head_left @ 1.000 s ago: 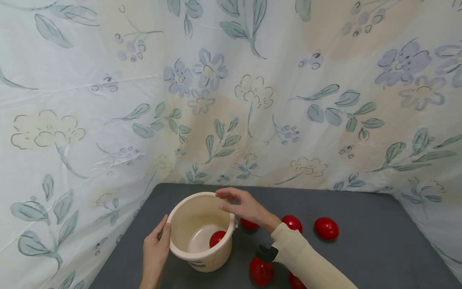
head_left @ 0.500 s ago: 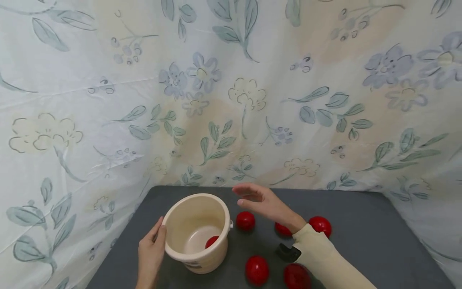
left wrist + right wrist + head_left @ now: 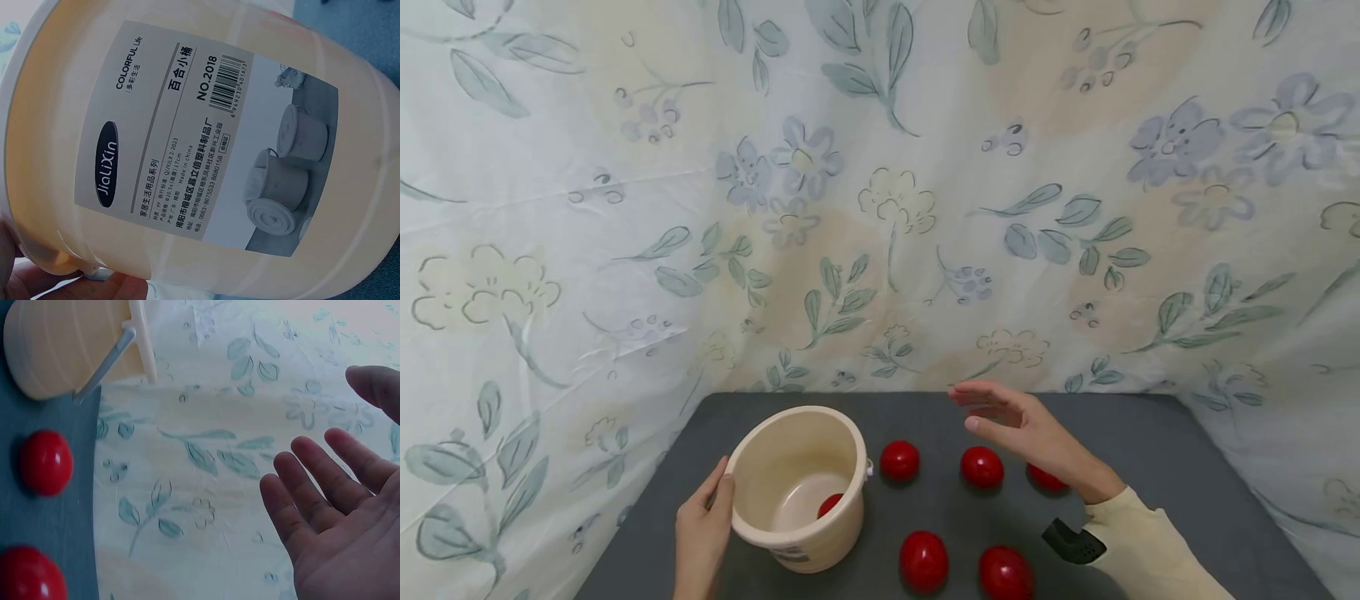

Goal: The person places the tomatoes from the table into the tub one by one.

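A cream plastic bucket leans toward the left on the dark table. My left hand grips its rim at the left side, thumb and fingers on the edge. In the left wrist view, the bucket's printed label fills the middle, with fingers beneath the rim. Inside the bucket lies one glossy red round fruit, partly hidden by the near wall. To the right, my right hand hovers with nothing in it, its fingers spread in the right wrist view. Below it sits a red fruit, partly covered by the hand.
More red fruits stand on the grey table: one beside the bucket, one farther right, and two near the front edge. A floral cloth hangs behind and at both sides. A black wrist device is on the right sleeve.
My right hand has moved away from over the bucket's rim toward the right, uncovering fruits on the table. The left hand keeps its hold on the bucket. The head view has turned slightly right.
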The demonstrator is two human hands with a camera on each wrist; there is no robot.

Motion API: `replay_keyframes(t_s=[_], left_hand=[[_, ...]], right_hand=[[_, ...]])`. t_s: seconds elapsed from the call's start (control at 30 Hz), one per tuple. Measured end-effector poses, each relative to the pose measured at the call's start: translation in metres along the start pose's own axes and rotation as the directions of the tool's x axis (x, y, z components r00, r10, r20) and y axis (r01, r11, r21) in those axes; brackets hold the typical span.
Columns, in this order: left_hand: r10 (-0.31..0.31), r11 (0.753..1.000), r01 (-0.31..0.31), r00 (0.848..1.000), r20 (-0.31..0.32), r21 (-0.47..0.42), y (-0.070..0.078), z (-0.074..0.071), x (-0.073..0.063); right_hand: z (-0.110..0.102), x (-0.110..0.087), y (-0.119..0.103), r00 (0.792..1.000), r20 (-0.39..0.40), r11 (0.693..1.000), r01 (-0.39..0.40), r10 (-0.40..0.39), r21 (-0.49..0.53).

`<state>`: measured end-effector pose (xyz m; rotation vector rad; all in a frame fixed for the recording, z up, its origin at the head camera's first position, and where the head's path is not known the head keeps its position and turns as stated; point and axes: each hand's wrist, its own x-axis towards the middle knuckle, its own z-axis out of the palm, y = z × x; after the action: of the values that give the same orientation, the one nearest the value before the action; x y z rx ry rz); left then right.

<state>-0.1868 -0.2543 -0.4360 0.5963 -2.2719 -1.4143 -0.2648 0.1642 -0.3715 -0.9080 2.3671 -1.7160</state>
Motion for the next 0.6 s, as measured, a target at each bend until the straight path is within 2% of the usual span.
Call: replay_keyframes(t_s=[0.17,0.33,0.43,0.6], left_hand=[[0.003,1.000,-0.003,1.000,0.001,-0.001,0.000,-0.001,0.000],[-0.007,1.000,0.007,1.000,-0.003,0.025,0.000,-0.003,0.000],[-0.007,1.000,0.007,1.000,0.008,0.027,0.000,-0.003,-0.001],[-0.003,1.000,0.003,1.000,0.018,0.026,0.000,-0.001,-0.001]], right_hand=[[-0.011,-0.019,0.003,0.999,-0.026,0.999,0.028,-0.029,-0.019],[-0.005,-0.036,0.009,0.995,-0.010,0.995,0.094,-0.094,-0.017],[0.002,-0.047,0.015,0.996,0.005,0.996,0.088,-0.088,-0.001],[0.013,-0.064,0.026,0.999,0.016,0.999,0.034,-0.034,0.031]])
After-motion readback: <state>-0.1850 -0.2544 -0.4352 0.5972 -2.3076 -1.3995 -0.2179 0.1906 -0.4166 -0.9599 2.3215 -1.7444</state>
